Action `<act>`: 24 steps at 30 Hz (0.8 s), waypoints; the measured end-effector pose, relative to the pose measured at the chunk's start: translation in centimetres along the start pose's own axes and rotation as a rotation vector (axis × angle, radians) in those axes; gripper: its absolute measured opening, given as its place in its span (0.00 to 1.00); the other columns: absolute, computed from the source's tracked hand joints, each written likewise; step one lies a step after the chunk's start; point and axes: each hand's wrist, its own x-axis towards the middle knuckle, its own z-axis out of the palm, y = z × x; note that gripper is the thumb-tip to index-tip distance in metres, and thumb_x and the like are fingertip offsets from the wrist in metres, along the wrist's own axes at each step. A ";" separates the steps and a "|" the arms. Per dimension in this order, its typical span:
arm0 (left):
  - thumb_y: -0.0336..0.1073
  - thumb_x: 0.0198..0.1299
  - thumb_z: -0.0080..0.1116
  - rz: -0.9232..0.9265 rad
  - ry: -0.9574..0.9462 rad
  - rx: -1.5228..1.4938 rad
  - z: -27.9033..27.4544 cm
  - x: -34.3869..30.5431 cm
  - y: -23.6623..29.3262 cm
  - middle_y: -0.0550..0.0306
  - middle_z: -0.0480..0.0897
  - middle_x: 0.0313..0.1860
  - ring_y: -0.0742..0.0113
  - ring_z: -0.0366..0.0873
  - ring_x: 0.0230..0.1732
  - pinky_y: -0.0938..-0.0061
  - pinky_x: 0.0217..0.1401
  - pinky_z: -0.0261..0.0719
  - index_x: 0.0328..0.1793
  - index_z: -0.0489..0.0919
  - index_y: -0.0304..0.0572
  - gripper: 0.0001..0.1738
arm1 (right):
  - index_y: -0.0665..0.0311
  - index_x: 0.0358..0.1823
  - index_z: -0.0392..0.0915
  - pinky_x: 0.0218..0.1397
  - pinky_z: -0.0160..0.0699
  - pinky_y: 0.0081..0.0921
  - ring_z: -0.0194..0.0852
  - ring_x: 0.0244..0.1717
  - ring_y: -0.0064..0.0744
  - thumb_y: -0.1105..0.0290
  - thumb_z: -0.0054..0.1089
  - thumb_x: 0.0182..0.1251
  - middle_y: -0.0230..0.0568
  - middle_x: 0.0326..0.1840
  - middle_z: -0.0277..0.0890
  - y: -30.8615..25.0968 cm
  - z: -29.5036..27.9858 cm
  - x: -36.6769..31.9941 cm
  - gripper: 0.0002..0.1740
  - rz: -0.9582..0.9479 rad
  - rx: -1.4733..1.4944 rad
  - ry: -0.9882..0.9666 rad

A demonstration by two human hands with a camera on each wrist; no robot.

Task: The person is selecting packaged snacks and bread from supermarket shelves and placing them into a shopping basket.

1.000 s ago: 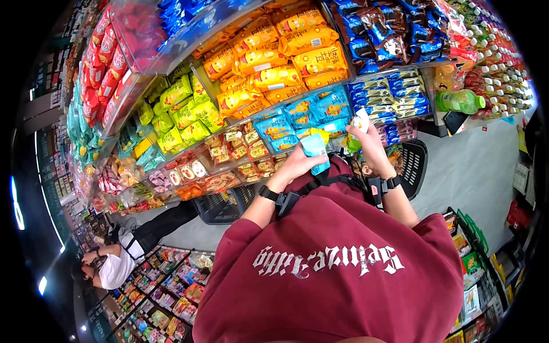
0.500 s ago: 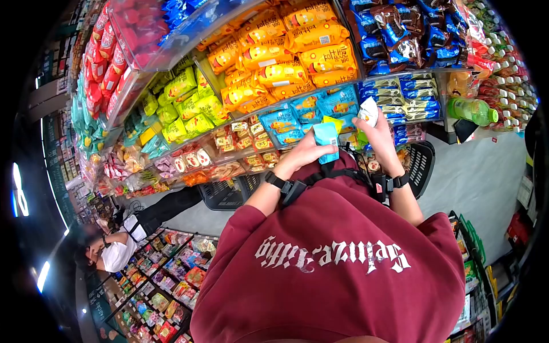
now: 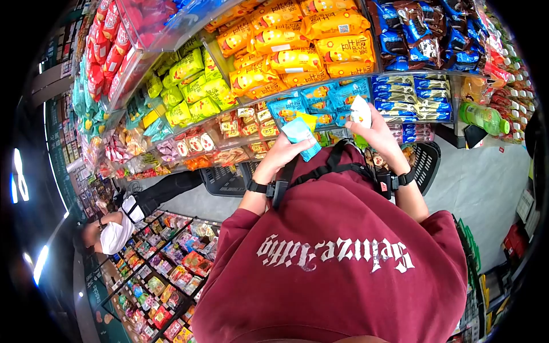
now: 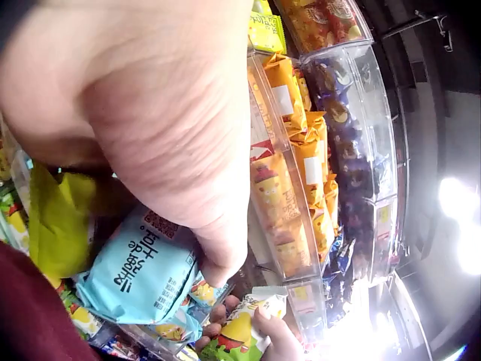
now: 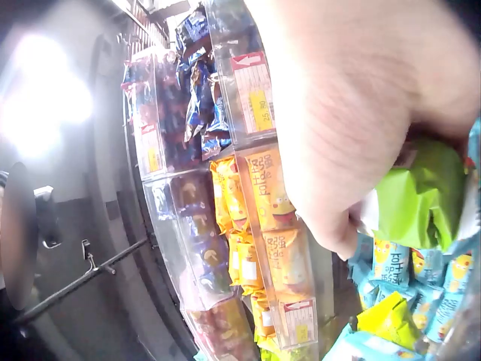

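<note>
My left hand [image 3: 284,151] grips a light blue snack packet [image 3: 301,139], with the thumb across its front. Dark lettering and a square code show on this blue packet in the left wrist view. A yellow-green packet [image 4: 60,226] sits behind it in the same hand. My right hand [image 3: 378,138] holds a white and green snack packet [image 5: 421,199] upright by its lower part. A yellow cartoon figure is printed on its front in the left wrist view. Both hands are in front of my body, apart from each other, near the bin of blue packets [image 3: 289,110].
Clear-walled bins hold orange packets [image 3: 294,60], lime green packets [image 3: 206,91] and dark blue packets [image 3: 420,34]. A green bottle [image 3: 483,117] lies at the right end. Black baskets [image 3: 226,182] stand below the shelf. A person in a white top [image 3: 117,231] is at the left.
My left hand has moved left, away from the right hand, and the blue packet has tilted. The right hand still holds its packet. The shelf has shifted right in the head view.
</note>
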 end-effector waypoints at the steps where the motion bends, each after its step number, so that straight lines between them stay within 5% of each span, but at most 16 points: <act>1: 0.38 0.69 0.70 -0.004 0.006 0.005 0.0 -0.1 -0.2 0.65 0.84 0.50 0.75 0.81 0.51 0.73 0.56 0.81 0.63 0.80 0.42 0.20 | 0.70 0.66 0.71 0.58 0.78 0.27 0.77 0.53 0.25 0.61 0.78 0.64 0.37 0.53 0.80 -0.2 0.5 -0.1 0.35 -0.018 0.074 -0.067; 6: 0.42 0.74 0.65 -0.006 0.067 -0.033 2.1 0.1 -1.4 0.63 0.84 0.57 0.73 0.81 0.57 0.71 0.62 0.79 0.67 0.78 0.40 0.21 | 0.68 0.65 0.72 0.60 0.78 0.29 0.77 0.54 0.28 0.59 0.79 0.61 0.40 0.53 0.80 0.3 2.8 -0.4 0.36 -0.019 -0.064 -0.310; 8: 0.50 0.76 0.61 -0.018 0.085 -0.040 2.3 0.2 -2.6 0.62 0.83 0.61 0.73 0.79 0.59 0.71 0.63 0.77 0.69 0.78 0.42 0.25 | 0.68 0.65 0.73 0.59 0.78 0.30 0.78 0.54 0.30 0.59 0.79 0.60 0.41 0.53 0.80 0.7 3.5 -0.3 0.36 -0.116 -0.171 -0.425; 10: 0.55 0.76 0.58 -0.072 0.161 -0.062 2.0 0.4 -2.6 0.62 0.82 0.62 0.73 0.78 0.61 0.71 0.65 0.76 0.70 0.78 0.43 0.27 | 0.68 0.69 0.71 0.65 0.75 0.32 0.75 0.59 0.35 0.61 0.80 0.58 0.43 0.57 0.77 -0.3 3.8 -0.4 0.40 -0.013 -0.261 -0.561; 15: 0.68 0.76 0.50 -0.245 0.239 -0.320 0.9 0.9 -3.5 0.59 0.80 0.64 0.69 0.76 0.65 0.72 0.71 0.68 0.70 0.77 0.42 0.37 | 0.70 0.72 0.71 0.82 0.61 0.41 0.58 0.81 0.54 0.59 0.81 0.52 0.59 0.79 0.62 1.2 4.9 -1.0 0.46 -0.280 -0.342 -0.521; 18: 0.68 0.75 0.51 -0.306 0.251 -0.383 1.2 0.9 -3.4 0.59 0.80 0.64 0.69 0.76 0.65 0.71 0.70 0.70 0.71 0.76 0.43 0.37 | 0.70 0.71 0.73 0.85 0.55 0.42 0.51 0.85 0.54 0.59 0.81 0.52 0.61 0.83 0.56 0.6 4.8 -0.8 0.45 -0.236 -0.334 -0.561; 24: 0.68 0.73 0.55 -0.222 0.164 -0.338 1.0 1.2 -3.5 0.57 0.79 0.67 0.68 0.75 0.68 0.69 0.70 0.72 0.75 0.72 0.41 0.41 | 0.68 0.70 0.76 0.85 0.57 0.42 0.53 0.84 0.55 0.60 0.81 0.52 0.60 0.83 0.58 1.8 5.3 0.0 0.43 -0.239 -0.251 -0.468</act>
